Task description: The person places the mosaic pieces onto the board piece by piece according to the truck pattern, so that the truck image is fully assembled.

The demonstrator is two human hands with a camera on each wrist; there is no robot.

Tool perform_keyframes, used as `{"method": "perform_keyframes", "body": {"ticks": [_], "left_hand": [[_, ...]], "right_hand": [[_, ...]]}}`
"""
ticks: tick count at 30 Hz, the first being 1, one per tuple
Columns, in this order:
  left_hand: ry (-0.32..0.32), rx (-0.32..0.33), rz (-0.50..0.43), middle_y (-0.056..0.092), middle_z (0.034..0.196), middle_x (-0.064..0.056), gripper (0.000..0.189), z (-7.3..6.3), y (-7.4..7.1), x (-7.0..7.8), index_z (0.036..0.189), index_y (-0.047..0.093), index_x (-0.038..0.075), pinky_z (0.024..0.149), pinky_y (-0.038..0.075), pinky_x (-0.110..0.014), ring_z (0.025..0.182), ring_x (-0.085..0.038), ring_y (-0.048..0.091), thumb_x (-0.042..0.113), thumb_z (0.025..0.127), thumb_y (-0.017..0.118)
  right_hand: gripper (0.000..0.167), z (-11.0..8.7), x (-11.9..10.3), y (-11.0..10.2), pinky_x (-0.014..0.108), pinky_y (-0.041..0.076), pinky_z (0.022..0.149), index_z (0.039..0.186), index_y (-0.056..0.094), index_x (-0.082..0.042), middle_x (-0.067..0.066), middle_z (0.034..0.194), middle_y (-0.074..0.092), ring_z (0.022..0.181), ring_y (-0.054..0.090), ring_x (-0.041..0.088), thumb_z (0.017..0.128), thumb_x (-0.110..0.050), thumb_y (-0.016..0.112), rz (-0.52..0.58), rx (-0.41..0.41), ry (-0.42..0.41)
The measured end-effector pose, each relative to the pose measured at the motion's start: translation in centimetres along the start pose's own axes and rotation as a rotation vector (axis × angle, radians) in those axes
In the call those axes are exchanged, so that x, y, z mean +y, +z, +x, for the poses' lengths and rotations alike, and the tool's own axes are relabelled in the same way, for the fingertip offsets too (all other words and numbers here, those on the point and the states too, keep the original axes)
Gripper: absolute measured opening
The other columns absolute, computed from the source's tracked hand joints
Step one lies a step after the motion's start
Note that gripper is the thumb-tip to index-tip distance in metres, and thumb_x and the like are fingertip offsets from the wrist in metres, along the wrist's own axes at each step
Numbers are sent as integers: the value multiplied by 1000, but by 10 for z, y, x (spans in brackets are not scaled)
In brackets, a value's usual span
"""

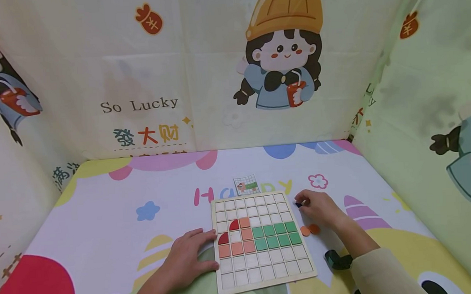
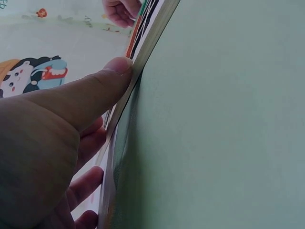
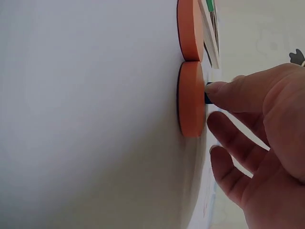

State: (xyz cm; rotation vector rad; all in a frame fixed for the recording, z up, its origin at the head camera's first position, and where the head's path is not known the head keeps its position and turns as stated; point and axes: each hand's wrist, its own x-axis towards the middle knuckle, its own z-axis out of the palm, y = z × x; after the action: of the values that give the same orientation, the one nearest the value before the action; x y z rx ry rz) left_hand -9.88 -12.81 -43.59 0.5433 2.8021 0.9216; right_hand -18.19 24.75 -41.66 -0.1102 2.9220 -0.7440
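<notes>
A wooden grid board [image 1: 268,280] lies on the table, with green square tiles [image 1: 273,242], salmon-coloured tiles [image 1: 247,234] and red quarter-round tiles [image 1: 223,238] in some of its cells. My left hand [image 1: 187,258] rests at the board's left edge, thumb and fingertips touching the rim. To the right of the board, my right hand [image 1: 319,207] pinches a small dark blue piece [image 3: 208,93] between thumb and finger; its full shape is hidden. Two round orange pieces [image 1: 314,229] lie side by side below that hand, near the board's right edge.
Behind the board is a small picture card [image 1: 246,185] showing a similar pattern on a grid. A dark wrist device [image 1: 338,260] is by my right forearm. Printed cloth covers the table [image 1: 102,218], and fabric walls [image 1: 211,76] stand around it.
</notes>
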Motion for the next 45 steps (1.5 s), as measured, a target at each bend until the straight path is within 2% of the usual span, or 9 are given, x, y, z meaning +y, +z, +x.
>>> {"method": "perform_keyframes", "body": {"ticks": [10, 20, 29, 45], "left_hand": [[25, 14, 3, 60, 138, 2, 66, 0, 0, -1, 130, 65, 13, 106, 32, -62, 134, -34, 43, 42, 75, 86], [5, 3, 2, 59, 138, 2, 67, 0, 0, 1, 131, 65, 13, 106, 32, -63, 135, -34, 43, 42, 74, 86], [-17, -8, 2, 59, 139, 2, 68, 1, -1, 2, 132, 64, 15, 107, 31, -63, 136, -33, 42, 43, 74, 86], [-13, -13, 2, 59, 139, 2, 68, 2, 0, 0, 132, 64, 14, 107, 32, -63, 136, -34, 42, 44, 75, 86]], "right_hand": [[27, 1, 2, 0, 45, 53, 89, 118, 65, -5, 5, 102, 65, 93, 57, 24, 91, -5, 68, 13, 2, -14], [25, -1, 0, -1, 46, 50, 90, 115, 67, -6, 2, 101, 66, 92, 55, 24, 92, 0, 60, 17, -13, -59], [26, 0, 0, -1, 43, 52, 87, 117, 66, -5, 2, 99, 65, 89, 56, 22, 91, -5, 66, 20, -25, -63], [28, -1, -4, 0, 42, 55, 85, 117, 68, -1, 3, 97, 67, 84, 57, 20, 91, -9, 71, -79, -3, -75]]}}
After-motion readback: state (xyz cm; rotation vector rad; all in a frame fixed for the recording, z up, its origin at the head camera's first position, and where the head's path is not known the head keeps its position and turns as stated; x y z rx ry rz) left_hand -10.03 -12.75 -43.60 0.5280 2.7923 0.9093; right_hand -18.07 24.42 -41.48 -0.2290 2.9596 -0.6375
